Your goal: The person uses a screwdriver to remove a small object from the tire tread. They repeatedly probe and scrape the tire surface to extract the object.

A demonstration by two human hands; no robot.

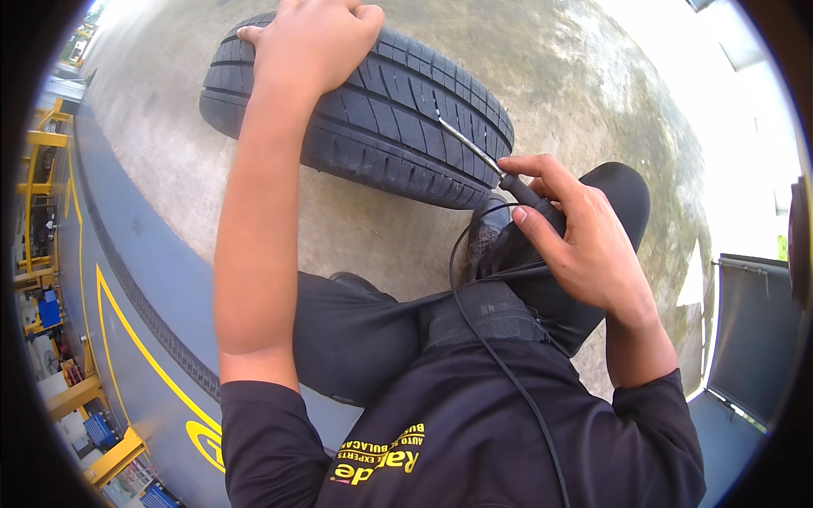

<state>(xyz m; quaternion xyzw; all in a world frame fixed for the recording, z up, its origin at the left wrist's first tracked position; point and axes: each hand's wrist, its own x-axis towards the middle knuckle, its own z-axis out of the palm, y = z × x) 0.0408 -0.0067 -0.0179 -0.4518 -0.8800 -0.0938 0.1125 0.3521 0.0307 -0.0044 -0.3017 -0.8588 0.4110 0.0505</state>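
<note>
One black rubber car tyre [364, 110] upright on concrete floor [542, 76]. Left hand [318, 38] clamped over tread top, steadying. Right hand [572, 233] gripping black-handled metal probe tool [487, 162], tip sunk in tread groove. Judged mid-way: tool inserted, not withdrawn; no plug visible.

Sunlit concrete floor [542, 76], yellow-lined.

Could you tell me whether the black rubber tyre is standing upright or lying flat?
Upright: the black rubber tyre stands on its tread on the concrete floor, steadied by the left hand.
</note>
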